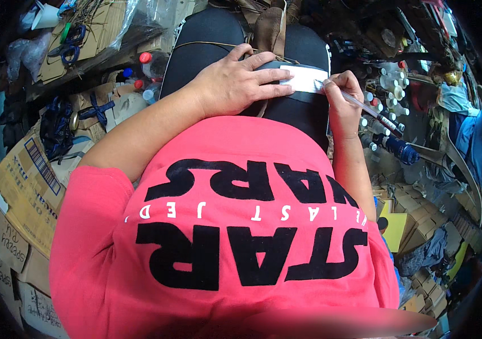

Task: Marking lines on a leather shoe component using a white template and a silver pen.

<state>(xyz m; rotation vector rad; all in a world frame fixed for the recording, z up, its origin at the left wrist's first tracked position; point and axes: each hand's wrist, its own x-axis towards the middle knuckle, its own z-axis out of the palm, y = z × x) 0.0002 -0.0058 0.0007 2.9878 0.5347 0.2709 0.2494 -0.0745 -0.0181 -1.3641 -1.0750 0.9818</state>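
A small white piece of paper (304, 79) lies over a dark grey flat piece (272, 65) on my lap, across my dark trousers. My left hand (240, 82) rests flat with its fingers spread; its fingertips press the paper's left end. At the paper's right end, my right hand (344, 101) is closed round a pen (372, 113). The pen's tip end is near the paper, hidden by my fingers, and its barrel slants down to the right. A brown leather piece (269, 33) and a thin cord (207, 43) lie beyond my left hand.
Plastic bottles (391, 85) crowd the right side, near a dark blue folded umbrella (402, 150). Cardboard (23, 186) is stacked at the left. Blue-handled scissors (70, 53) lie at the far left. More flattened cardboard (419, 212) and a yellow sheet (394, 226) are at the lower right.
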